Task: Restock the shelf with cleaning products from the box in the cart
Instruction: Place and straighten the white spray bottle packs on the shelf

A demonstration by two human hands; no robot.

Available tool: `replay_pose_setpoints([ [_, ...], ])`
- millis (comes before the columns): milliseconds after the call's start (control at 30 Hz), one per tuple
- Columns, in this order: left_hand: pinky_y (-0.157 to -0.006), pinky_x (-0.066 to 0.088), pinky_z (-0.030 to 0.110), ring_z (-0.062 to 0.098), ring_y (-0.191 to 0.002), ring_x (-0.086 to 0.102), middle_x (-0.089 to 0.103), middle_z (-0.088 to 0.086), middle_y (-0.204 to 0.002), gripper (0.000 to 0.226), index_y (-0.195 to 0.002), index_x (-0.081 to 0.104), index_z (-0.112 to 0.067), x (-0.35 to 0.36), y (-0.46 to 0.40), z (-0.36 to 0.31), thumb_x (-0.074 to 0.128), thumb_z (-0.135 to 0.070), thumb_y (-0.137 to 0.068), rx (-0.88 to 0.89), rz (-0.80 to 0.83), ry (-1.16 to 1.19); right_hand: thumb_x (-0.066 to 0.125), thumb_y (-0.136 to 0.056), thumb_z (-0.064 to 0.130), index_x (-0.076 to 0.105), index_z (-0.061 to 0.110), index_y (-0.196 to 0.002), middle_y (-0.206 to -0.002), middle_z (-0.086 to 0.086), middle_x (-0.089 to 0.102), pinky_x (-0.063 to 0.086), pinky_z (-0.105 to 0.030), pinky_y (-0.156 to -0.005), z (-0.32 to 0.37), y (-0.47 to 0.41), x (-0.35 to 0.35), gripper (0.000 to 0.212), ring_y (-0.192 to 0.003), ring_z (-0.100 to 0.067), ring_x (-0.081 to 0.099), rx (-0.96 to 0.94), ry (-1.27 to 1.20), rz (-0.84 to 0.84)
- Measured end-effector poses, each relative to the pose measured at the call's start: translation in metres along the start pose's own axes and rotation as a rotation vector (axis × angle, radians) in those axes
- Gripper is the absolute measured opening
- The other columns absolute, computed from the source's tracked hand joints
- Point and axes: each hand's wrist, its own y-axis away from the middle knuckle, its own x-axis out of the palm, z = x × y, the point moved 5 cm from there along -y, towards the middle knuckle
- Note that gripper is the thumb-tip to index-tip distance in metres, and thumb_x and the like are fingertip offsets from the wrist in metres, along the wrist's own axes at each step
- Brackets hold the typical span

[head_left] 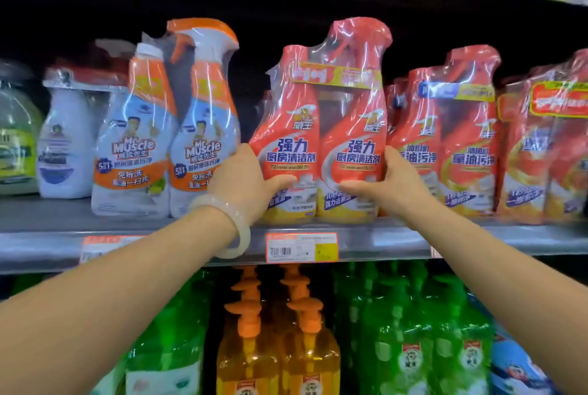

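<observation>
A shrink-wrapped twin pack of red kitchen cleaner spray bottles (321, 127) stands upright on the grey metal shelf (191, 235), near its front edge. My left hand (245, 181) grips the pack's lower left side, thumb across the front; a pale bangle circles that wrist. On the lower right side my right hand (391, 184) holds the pack the same way. The box and the cart are out of view.
A Mr Muscle twin pack (165, 146) stands just left of the red pack. More red twin packs (451, 146) crowd its right. Orange bottles (273, 347) and green pump bottles (413, 337) fill the shelf below. A price tag (300, 247) hangs on the shelf edge.
</observation>
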Motion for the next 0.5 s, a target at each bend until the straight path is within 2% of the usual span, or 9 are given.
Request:
replay_pose_setpoints([
  [133, -0.066, 0.048, 0.035, 0.026, -0.079, 0.060, 0.062, 0.006, -0.086, 0.060, -0.099, 0.053, -0.007, -0.006, -0.007, -0.004, 0.066, -0.059, -0.073, 0.001, 0.092, -0.154, 0.083, -0.061, 0.043, 0.056, 0.012, -0.113, -0.109, -0.005, 0.064, 0.049, -0.038, -0.090, 0.013, 0.003, -0.004, 0.066, -0.105, -0.025, 0.057, 0.010, 0.177, -0.005],
  [200, -0.060, 0.043, 0.032, 0.021, -0.065, 0.053, 0.052, 0.002, -0.070, 0.056, -0.089, 0.049, -0.007, -0.008, -0.008, -0.009, 0.064, -0.060, -0.075, -0.002, 0.124, -0.235, 0.084, -0.062, 0.042, 0.054, 0.008, -0.112, -0.109, -0.008, 0.063, 0.051, -0.037, -0.085, 0.011, 0.003, -0.001, 0.067, -0.099, -0.024, 0.060, 0.042, 0.177, -0.013],
  [267, -0.056, 0.038, 0.028, 0.017, -0.059, 0.045, 0.044, 0.001, -0.065, 0.056, -0.083, 0.043, -0.007, -0.009, -0.006, -0.015, 0.061, -0.059, -0.077, -0.001, 0.124, -0.290, 0.085, -0.053, 0.047, 0.055, 0.008, -0.111, -0.109, -0.009, 0.063, 0.054, -0.040, -0.084, 0.008, 0.004, 0.001, 0.076, -0.096, -0.025, 0.062, 0.067, 0.136, -0.033],
  [300, -0.057, 0.037, 0.027, 0.017, -0.060, 0.045, 0.042, 0.001, -0.066, 0.056, -0.085, 0.041, -0.006, -0.009, -0.004, -0.018, 0.061, -0.058, -0.078, 0.001, 0.118, -0.302, 0.084, -0.050, 0.049, 0.056, 0.008, -0.110, -0.108, -0.009, 0.064, 0.055, -0.041, -0.083, 0.006, 0.003, 0.002, 0.078, -0.095, -0.025, 0.063, 0.071, 0.120, -0.046],
  [367, -0.064, 0.039, 0.028, 0.023, -0.075, 0.054, 0.046, 0.002, -0.076, 0.059, -0.097, 0.039, -0.004, -0.008, -0.001, -0.020, 0.063, -0.054, -0.078, 0.001, 0.099, -0.284, 0.085, -0.054, 0.043, 0.054, 0.007, -0.109, -0.108, -0.009, 0.063, 0.055, -0.044, -0.083, 0.004, 0.005, 0.002, 0.073, -0.095, -0.025, 0.063, 0.086, 0.105, -0.083],
  [433, -0.073, 0.042, 0.033, 0.031, -0.097, 0.060, 0.055, 0.010, -0.101, 0.069, -0.113, 0.037, 0.000, -0.005, 0.004, -0.019, 0.070, -0.047, -0.075, 0.002, 0.065, -0.229, 0.085, -0.052, 0.046, 0.053, 0.007, -0.107, -0.106, -0.009, 0.063, 0.055, -0.045, -0.080, 0.001, 0.007, 0.003, 0.075, -0.093, -0.025, 0.063, 0.103, 0.089, -0.114],
  [500, -0.083, 0.046, 0.037, 0.034, -0.108, 0.058, 0.054, 0.017, -0.119, 0.074, -0.120, 0.034, 0.001, -0.001, 0.009, -0.017, 0.076, -0.039, -0.073, 0.014, 0.048, -0.211, 0.080, -0.044, 0.057, 0.056, 0.009, -0.103, -0.101, -0.007, 0.065, 0.057, -0.044, -0.077, -0.001, 0.009, 0.004, 0.080, -0.088, -0.024, 0.065, 0.097, 0.094, -0.126],
])
